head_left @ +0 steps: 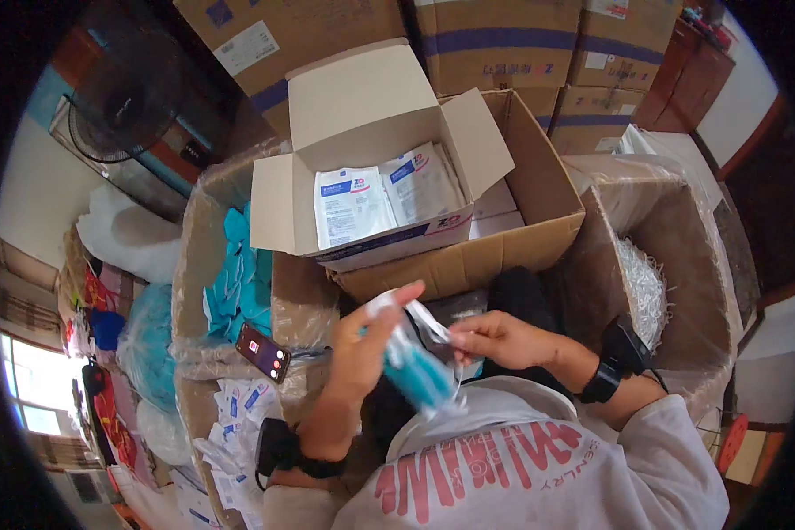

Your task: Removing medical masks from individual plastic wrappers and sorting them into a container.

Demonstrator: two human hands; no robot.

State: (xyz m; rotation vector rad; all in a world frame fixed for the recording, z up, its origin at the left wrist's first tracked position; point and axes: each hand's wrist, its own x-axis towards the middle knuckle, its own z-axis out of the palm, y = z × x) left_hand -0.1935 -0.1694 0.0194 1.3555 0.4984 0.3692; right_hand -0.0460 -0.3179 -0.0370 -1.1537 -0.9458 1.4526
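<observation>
Stacked brown cartons are standing behind the white box, and a plastic-wrapped carton is standing to its right. An open brown carton is sitting beneath the white box, which is itself holding white packets (its flaps are spreading wide). A heap of teal pieces is lying to the left of the white box. On the near side of the white box, the grip of the left hand is grasping a teal bundle, which is blurring slightly between the two hands. A dark phone is lying front-left of the white box. Before the white box, a white strip is being pinched in the grip of the right hand.
</observation>
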